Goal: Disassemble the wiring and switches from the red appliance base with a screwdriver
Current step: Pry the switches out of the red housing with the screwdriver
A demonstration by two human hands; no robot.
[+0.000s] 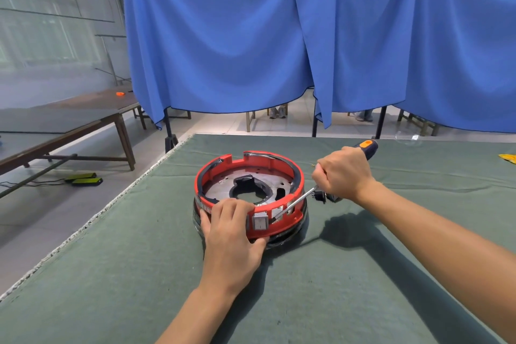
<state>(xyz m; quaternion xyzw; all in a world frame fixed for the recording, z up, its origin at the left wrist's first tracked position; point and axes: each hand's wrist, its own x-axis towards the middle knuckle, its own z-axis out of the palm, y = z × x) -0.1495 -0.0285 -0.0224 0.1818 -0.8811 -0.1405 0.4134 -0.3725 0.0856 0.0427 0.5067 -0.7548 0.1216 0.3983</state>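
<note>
Mid-table on green cloth (335, 274): red base (248, 193). Left hand (233, 234) clamped over near rim beside grey switch (260, 222). Right hand (342, 173) fisted round screwdriver (296, 202), tip just beside switch. Likely prying switch loose; next, steady levering outward.

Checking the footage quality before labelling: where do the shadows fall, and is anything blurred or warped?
Head view: the right hand and screwdriver cast a hard shadow on the green table cover nearer the camera; the red base and grey switch are sharp; wide-angle bending shows at the table edges; the left background looks hazy.
</note>
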